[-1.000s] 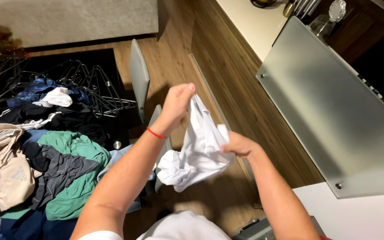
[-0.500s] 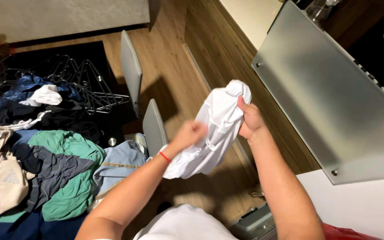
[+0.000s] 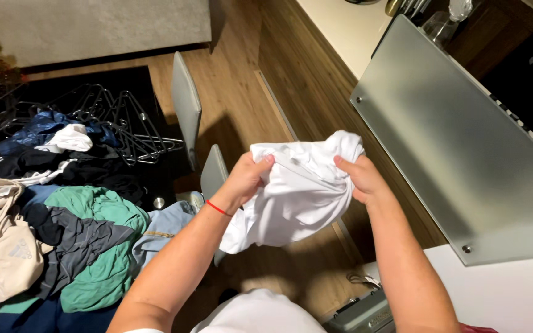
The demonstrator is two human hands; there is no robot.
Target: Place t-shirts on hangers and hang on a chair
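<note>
A bunched white garment hangs in the air in front of me, above the wooden floor. My left hand, with a thin red band on its wrist, grips the garment's upper left edge. My right hand grips its upper right side. The lower part of the cloth droops toward my left forearm.
A dark table at the left carries a heap of clothes in green, grey, beige and blue, plus several wire hangers. Two grey chairs stand beside it. A frosted glass panel lies to the right, a grey case near my feet.
Both hands have come level and closer to me, bunching the white garment between them. My left hand went from under the cloth to its top left edge.
</note>
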